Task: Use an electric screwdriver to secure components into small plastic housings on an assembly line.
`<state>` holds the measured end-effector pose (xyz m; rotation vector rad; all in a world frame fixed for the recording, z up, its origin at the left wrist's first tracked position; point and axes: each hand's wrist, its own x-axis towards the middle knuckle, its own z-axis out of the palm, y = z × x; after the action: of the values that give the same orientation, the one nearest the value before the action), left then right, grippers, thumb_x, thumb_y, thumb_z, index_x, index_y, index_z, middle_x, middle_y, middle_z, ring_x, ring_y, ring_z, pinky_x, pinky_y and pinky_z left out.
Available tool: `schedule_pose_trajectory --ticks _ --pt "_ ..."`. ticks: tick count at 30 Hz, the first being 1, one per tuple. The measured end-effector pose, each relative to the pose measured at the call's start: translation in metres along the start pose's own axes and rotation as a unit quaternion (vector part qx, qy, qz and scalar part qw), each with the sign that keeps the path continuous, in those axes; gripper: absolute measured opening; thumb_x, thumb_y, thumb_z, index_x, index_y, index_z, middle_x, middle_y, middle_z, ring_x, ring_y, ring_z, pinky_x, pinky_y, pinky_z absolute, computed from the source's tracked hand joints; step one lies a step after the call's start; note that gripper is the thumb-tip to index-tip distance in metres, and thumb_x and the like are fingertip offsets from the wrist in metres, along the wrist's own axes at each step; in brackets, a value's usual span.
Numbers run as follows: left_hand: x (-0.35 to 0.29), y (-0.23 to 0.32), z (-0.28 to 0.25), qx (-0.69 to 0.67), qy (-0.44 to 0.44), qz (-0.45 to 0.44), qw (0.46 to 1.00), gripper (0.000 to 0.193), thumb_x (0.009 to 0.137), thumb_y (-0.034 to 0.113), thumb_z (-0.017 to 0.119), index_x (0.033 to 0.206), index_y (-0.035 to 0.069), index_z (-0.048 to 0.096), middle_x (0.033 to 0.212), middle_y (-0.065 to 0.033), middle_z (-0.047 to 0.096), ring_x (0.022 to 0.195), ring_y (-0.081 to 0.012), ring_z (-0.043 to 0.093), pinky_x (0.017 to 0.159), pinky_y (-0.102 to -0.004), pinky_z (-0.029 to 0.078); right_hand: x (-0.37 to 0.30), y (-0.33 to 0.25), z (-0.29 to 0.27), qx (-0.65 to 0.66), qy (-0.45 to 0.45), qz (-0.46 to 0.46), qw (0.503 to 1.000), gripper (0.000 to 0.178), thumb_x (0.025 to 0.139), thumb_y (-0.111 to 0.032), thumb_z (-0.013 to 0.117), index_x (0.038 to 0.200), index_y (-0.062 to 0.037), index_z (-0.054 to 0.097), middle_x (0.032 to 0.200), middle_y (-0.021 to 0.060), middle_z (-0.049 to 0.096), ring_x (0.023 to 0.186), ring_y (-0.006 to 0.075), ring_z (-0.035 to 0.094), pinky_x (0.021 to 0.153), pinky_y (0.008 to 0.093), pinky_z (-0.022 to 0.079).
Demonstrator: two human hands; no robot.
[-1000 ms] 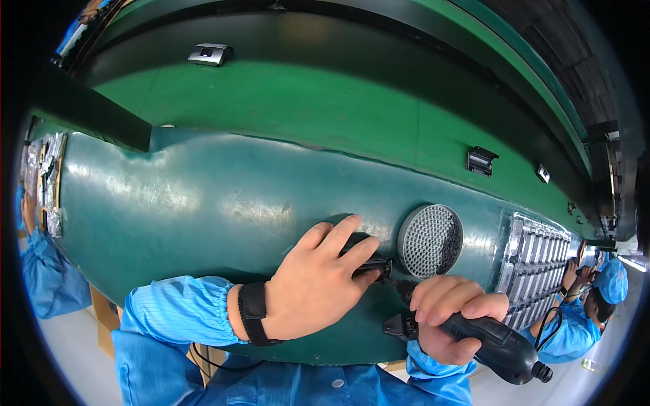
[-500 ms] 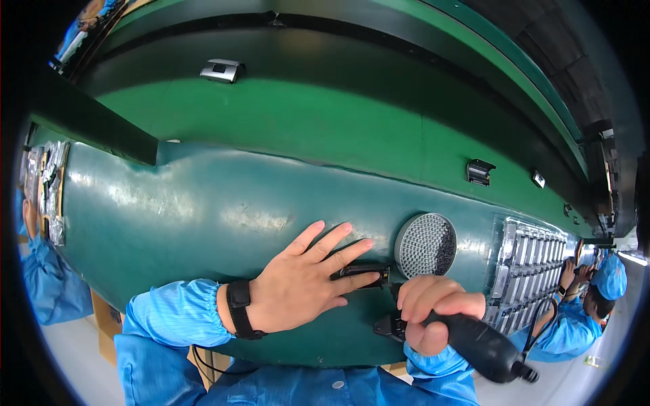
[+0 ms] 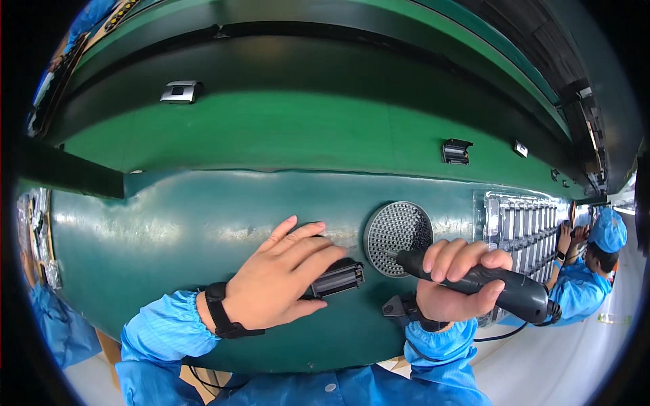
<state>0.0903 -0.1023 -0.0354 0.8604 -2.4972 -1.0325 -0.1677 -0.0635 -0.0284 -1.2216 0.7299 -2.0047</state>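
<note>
My left hand [image 3: 281,277] rests on the near bench, fingers and thumb around a small black, elongated plastic housing [image 3: 340,278]. The housing's right end sticks out past the fingers; the rest is hidden under the hand. My right hand [image 3: 460,281] is closed around a dark electric screwdriver [image 3: 511,291], held tilted with its tip pointing left. That tip is over a round grey dish [image 3: 369,237] with a grid of small holes. Many tiny dark screws [image 3: 422,235] lie heaped on the dish's right side.
Right of the dish lies a clear plastic tray [image 3: 494,216] with rows of parts. A green conveyor belt [image 3: 271,128] runs beyond the bench, carrying a silver-and-black part [image 3: 181,92] and a black part [image 3: 457,151]. A co-worker in blue [image 3: 592,264] sits at the far right.
My right hand has raised the screwdriver from beside the housing to the dish, its tip now over the holes. The left hand has shifted, and the housing shows more of its open side.
</note>
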Motion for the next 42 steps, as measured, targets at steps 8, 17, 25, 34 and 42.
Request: schedule_pose_trajectory --ticks 8,17,25,34,42 --pt "0.005 -0.021 0.002 -0.058 0.029 0.026 0.998 0.049 0.069 0.016 0.089 0.113 0.009 0.07 0.119 -0.0075 0.063 0.136 -0.0332 0.051 0.121 -0.0582 0.033 0.0 0.017 0.002 -0.065 -0.005 -0.055 0.996 0.044 0.103 -0.049 0.058 0.12 -0.0116 0.043 0.082 0.0087 0.058 0.062 0.0208 0.059 0.058 0.0401 0.053" --pt "0.005 -0.022 0.002 -0.069 0.039 0.029 0.996 0.052 0.069 0.016 0.089 0.117 0.01 0.07 0.119 -0.0075 0.065 0.134 -0.033 0.053 0.121 -0.0581 0.034 0.001 0.02 0.0 -0.088 0.003 -0.03 0.996 0.04 0.104 -0.046 0.058 0.118 -0.0116 0.043 0.078 0.0082 0.056 0.06 0.0208 0.058 0.057 0.04 0.052" --pt "0.003 -0.03 0.003 -0.087 0.039 0.037 0.995 0.048 0.07 0.016 0.089 0.114 0.01 0.071 0.113 -0.0066 0.067 0.132 -0.0319 0.056 0.121 -0.0576 0.033 0.001 0.021 0.002 -0.097 0.019 -0.028 0.995 0.039 0.105 -0.045 0.057 0.119 -0.0115 0.043 0.078 0.0081 0.055 0.059 0.0206 0.056 0.057 0.0401 0.052" --pt "0.006 -0.03 0.002 -0.087 0.041 0.043 0.994 0.053 0.07 0.016 0.089 0.12 0.013 0.073 0.111 -0.006 0.065 0.13 -0.0314 0.057 0.12 -0.0565 0.034 0.002 0.017 0.009 -0.104 -0.021 -0.021 0.994 0.038 0.103 -0.04 0.063 0.116 -0.0111 0.042 0.078 0.0089 0.055 0.061 0.0221 0.058 0.06 0.0423 0.053" --pt "0.003 -0.033 0.004 -0.082 0.054 0.061 0.993 0.058 0.068 0.016 0.09 0.124 0.015 0.074 0.109 -0.0052 0.062 0.128 -0.0317 0.057 0.118 -0.0566 0.036 0.0 0.018 0.014 -0.095 -0.051 -0.042 0.993 0.042 0.101 -0.042 0.066 0.114 -0.0096 0.043 0.081 0.0091 0.057 0.063 0.0216 0.058 0.056 0.0407 0.051"
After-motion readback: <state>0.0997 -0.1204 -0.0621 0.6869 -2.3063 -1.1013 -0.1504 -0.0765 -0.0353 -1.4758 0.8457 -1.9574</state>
